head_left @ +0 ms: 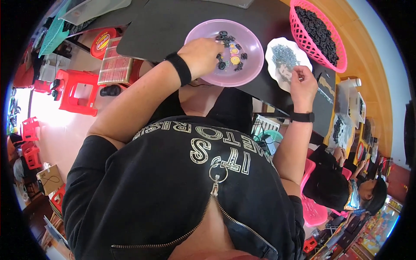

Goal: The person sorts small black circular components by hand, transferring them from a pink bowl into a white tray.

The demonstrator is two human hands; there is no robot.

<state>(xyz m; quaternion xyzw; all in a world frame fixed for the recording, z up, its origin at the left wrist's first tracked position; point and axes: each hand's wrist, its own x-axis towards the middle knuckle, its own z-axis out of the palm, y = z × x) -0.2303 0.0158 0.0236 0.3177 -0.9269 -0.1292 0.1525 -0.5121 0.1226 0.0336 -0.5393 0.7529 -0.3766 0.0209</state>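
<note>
Left hand over pink bowl, fingers bent, tips partly hidden; cannot tell if anything held. Small black parts in bowl: some just beside fingers, others slightly right of them. Right hand at white scalloped dish, fingers curled toward thumb; hold unclear. Small grey pieces in dish, just beyond fingertips. Farther off, pink basket of black pieces, right side of dark desk.

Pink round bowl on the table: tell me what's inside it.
Inside the bowl lie small black parts; yellow patches show too, loose or printed I can't tell. The left hand reaches over its left side, hiding whatever is beneath.
</note>
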